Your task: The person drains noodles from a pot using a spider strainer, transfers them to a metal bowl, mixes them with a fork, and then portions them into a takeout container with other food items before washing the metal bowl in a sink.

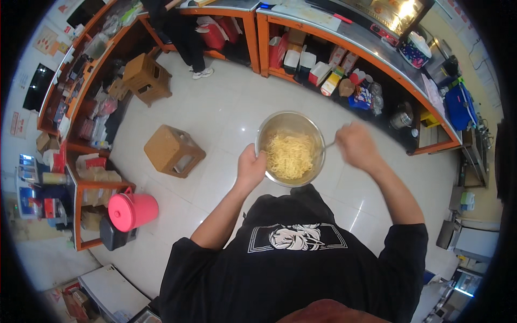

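A person in a black shirt (293, 274) is standing on the near side of a metal bowl (291, 121), and the shirt's white print (296, 237) is facing up just below it. The bowl is hanging in front of the chest, above the tiled floor (231, 110), and its left rim is resting in the left hand (252, 168), which is pinching that rim with the thumb at the edge. Inside the bowl, pale yellow noodles (291, 156) are lying in a loose tangle, covering much of the bottom. To the right of the bowl, the right hand (355, 145) is closing in a blurred fist around a thin utensil (330, 145), which is reaching over the bowl's right rim; its far end is too unclear to make out.

Left of the bowl, well apart, a brown stool (168, 148) is standing on the floor, and a pink bucket (141, 210) is sitting farther left and nearer the wearer. A second brown stool (144, 75) is standing beyond the bowl to the left. Past the bowl to the right, an orange-framed surface (309, 19) is running along the room, with white boxes (319, 72) and a blue bag (360, 100) lying beneath it. Farthest beyond the bowl, toward the left, a co-worker in dark trousers (188, 46) is standing, wearing pale shoes (203, 74).
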A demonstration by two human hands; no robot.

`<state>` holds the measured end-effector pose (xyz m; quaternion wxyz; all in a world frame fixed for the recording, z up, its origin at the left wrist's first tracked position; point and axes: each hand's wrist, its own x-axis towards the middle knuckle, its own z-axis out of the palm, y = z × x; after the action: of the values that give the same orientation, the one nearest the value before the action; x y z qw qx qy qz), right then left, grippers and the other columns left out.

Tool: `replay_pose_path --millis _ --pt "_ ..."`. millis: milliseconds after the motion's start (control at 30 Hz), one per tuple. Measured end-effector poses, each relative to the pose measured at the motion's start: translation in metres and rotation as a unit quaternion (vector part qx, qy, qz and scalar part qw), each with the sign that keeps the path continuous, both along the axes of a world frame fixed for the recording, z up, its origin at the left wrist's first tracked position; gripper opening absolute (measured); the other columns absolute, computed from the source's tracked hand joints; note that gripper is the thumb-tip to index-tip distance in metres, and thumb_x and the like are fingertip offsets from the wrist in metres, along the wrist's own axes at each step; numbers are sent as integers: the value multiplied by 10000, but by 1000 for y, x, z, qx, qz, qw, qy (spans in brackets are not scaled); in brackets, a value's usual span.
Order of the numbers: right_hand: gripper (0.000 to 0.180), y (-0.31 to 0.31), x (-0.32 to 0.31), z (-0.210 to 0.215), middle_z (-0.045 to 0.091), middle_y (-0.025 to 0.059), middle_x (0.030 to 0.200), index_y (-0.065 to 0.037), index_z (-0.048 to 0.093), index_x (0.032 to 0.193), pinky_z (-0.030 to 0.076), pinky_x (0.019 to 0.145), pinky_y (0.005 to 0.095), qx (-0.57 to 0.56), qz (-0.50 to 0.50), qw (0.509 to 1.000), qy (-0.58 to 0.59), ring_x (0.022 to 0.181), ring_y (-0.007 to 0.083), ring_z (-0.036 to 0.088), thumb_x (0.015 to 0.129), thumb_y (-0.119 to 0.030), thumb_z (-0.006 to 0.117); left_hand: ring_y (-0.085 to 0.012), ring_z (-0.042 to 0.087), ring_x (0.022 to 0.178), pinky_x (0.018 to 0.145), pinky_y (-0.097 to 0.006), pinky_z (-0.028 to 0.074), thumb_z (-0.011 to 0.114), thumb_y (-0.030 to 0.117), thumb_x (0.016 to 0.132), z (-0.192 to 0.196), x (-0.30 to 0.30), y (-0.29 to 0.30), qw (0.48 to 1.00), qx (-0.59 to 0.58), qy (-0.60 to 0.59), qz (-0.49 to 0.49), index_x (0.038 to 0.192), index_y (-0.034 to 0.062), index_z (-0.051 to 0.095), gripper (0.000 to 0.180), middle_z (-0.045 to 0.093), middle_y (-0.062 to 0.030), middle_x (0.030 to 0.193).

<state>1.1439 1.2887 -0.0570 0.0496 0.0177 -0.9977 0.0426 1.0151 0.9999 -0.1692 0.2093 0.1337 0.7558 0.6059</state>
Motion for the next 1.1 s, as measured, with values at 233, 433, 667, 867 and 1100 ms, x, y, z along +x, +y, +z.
replay_pose_path --millis 233,433,667,867,1100 --pt "124 32 -64 -115 666 195 879 12 672 918 527 748 433 -409 -268 870 66 860 374 633 886 -108 683 -113 515 622 548 -314 427 542 79 953 -3 -62 135 992 -33 122 5 849 -11 555 138 570 -56 702" --pt "67 158 -128 -55 607 139 866 -17 647 909 457 728 411 -307 -185 906 227 824 311 553 872 -65 676 -166 518 635 580 -351 437 532 85 920 -6 -126 236 998 58 1 31 840 -6 522 121 535 -91 660" --pt "104 252 -196 84 552 43 891 -93 611 872 391 740 372 146 111 958 221 875 234 509 783 -146 623 -93 456 417 357 -261 349 477 111 989 33 -186 340 980 128 -153 12 1012 12 547 123 569 -47 660" --pt "133 319 -266 146 558 35 904 -98 603 880 398 741 363 187 107 959 181 865 224 513 777 -181 590 -72 495 484 386 -248 373 499 113 979 35 -264 396 974 154 -162 27 1014 18 571 124 606 -17 732" --pt "113 388 -357 75 617 84 887 -67 629 872 435 752 392 176 -102 967 153 888 274 564 778 -129 639 -75 480 464 386 -253 344 488 109 1002 15 -360 454 968 191 -162 -34 1085 29 562 137 595 -24 722"
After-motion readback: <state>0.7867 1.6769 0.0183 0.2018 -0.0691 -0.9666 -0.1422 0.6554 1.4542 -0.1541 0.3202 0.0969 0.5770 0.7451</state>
